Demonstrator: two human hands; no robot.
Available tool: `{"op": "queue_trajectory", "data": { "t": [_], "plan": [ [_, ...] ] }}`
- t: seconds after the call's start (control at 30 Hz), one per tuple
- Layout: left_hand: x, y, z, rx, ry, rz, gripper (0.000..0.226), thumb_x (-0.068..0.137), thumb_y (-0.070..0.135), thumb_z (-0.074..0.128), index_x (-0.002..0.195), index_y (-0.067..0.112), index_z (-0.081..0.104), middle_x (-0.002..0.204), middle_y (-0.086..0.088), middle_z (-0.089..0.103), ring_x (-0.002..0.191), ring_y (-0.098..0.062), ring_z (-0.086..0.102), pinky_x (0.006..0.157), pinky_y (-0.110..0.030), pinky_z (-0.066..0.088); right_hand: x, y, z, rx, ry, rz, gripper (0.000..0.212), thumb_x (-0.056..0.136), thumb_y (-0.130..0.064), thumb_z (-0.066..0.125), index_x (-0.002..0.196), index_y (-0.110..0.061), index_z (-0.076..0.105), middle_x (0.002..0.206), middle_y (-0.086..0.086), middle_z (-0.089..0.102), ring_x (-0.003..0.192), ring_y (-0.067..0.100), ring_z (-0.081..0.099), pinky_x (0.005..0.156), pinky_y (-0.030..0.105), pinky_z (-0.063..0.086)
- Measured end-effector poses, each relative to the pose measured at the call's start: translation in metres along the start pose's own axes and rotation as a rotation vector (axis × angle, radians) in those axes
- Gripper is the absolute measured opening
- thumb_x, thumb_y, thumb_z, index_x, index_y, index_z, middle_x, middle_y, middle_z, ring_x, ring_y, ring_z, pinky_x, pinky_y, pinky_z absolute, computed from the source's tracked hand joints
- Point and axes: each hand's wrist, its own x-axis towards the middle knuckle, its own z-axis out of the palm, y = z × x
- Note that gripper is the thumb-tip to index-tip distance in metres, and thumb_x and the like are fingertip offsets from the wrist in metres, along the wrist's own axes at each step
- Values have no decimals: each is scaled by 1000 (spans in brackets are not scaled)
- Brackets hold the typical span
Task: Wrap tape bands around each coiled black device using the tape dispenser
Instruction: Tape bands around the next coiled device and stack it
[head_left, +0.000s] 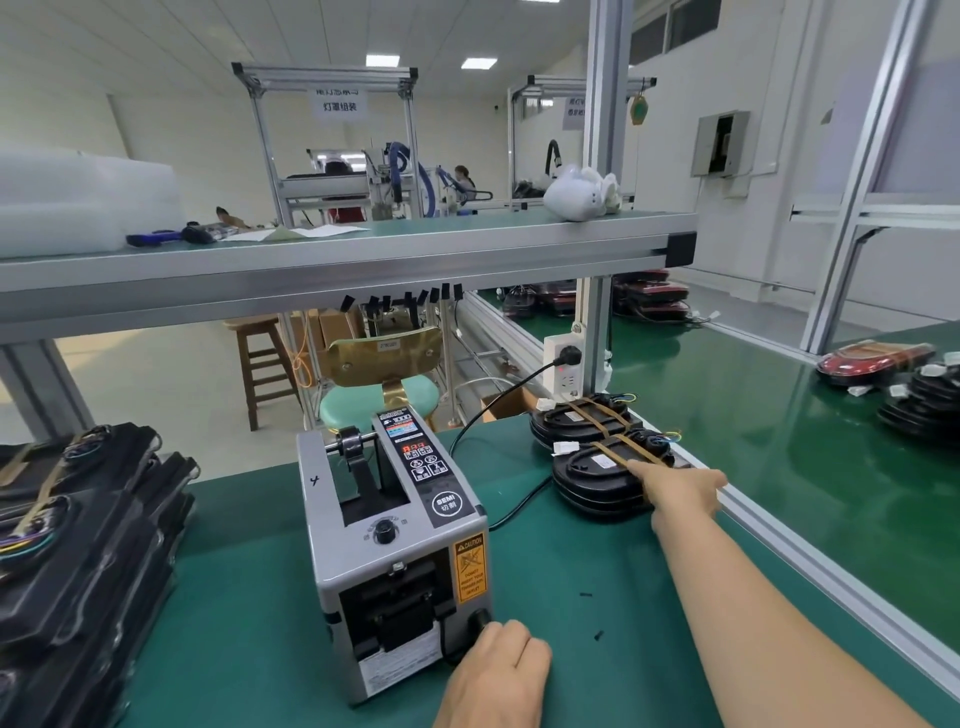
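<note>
Pressing the band down is, I judge, the step in hand. In the head view the right hand (685, 491) reaches out to 2 o'clock from the tape dispenser (389, 519). Its index finger lies straight along a tan tape band (618, 454) on top of the near coiled black device (597, 483), and it grips nothing that shows. That device lies on the green worktop (597, 597), touching a second banded device (576, 421) at its 11 o'clock.

The left hand (501, 670) rests at 5 o'clock of the dispenser, beside the outlet (395, 608). Its fingers curl downward, and I cannot tell whether they hold anything.

To do this well, run the finger along the whole band and over the device's edge so both ends stick flat and the coiled cable stays trapped under it. Keep the left hand's fingers out of the outlet, as the caution label warns. A pile of black devices (83, 530) sits at 9 o'clock.
</note>
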Motion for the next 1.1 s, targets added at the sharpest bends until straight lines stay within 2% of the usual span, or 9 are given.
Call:
{"op": "queue_trajectory", "data": {
  "t": [0.17, 0.33, 0.4, 0.57, 0.7, 0.8, 0.93, 1.0, 1.1],
  "plan": [
    [2, -2, 1, -1, -23, 6, 5, 66, 26, 62, 62, 26, 60, 64, 8, 50, 57, -8, 53, 44, -15, 45, -9, 5, 4, 101, -32, 51, 91, 64, -24, 93, 134, 1, 40, 130, 22, 58, 114, 40, 58, 95, 47, 50],
    [1, 0, 0, -8, -74, -13, 19, 51, 21, 77, 61, 26, 61, 64, 9, 52, 57, -7, 53, 45, -15, 43, -22, 17, -2, 204, -130, 93, 76, 70, -21, 90, 128, 0, 46, 125, 18, 58, 69, 24, 58, 83, 47, 60],
    [0, -2, 1, -30, -87, 2, 27, 48, 23, 85, 61, 26, 61, 63, 9, 52, 57, -7, 54, 46, -14, 45, -28, 24, -6, 214, -132, 78, 74, 72, -20, 89, 128, -3, 44, 122, 15, 55, 64, 20, 56, 81, 44, 61],
    [0, -1, -4, -95, -41, 21, 11, 64, 28, 65, 55, 27, 59, 59, 9, 48, 53, -6, 52, 48, -11, 45, -47, 43, -27, 177, -176, 44, 68, 73, -26, 88, 123, 0, 49, 116, 14, 61, 72, 28, 68, 83, 46, 59],
    [0, 2, -11, -208, -34, -22, 12, 74, 32, 60, 63, 33, 65, 68, 17, 55, 64, 5, 55, 66, -3, 43, -64, 60, -51, 166, -167, 15, 66, 74, -29, 87, 118, 0, 47, 111, 19, 61, 71, 31, 66, 65, 39, 53],
    [-5, 9, -17, -576, 119, -347, 12, 95, 30, 55, 95, 39, 64, 101, 22, 57, 97, 11, 53, 89, 0, 33, -76, 72, -67, 245, -232, 15, 65, 75, -18, 86, 124, 1, 47, 115, 19, 62, 81, 31, 67, 64, 36, 52],
    [-14, 12, -31, -932, 80, -758, 22, 97, 27, 58, 86, 41, 70, 100, 20, 70, 98, -3, 66, 99, -26, 49, -99, 88, -85, 380, -341, -84, 58, 77, -2, 81, 125, -5, 48, 117, 19, 64, 96, 31, 64, 67, 34, 49],
    [-20, 8, -41, -826, 133, -665, 20, 96, 35, 57, 86, 47, 70, 94, 25, 70, 93, 2, 66, 90, -17, 50, -115, 90, -92, 440, -381, -183, 58, 77, 4, 78, 123, -13, 45, 116, 14, 63, 94, 26, 62, 72, 36, 49],
    [-21, 0, -71, -613, 470, -471, 10, 90, 35, 63, 90, 42, 71, 89, 22, 69, 85, 2, 66, 75, -5, 46, -135, 83, -104, 414, -466, -418, 63, 75, 12, 75, 121, -22, 48, 112, 1, 68, 95, 13, 66, 89, 34, 51]
  ]
}}
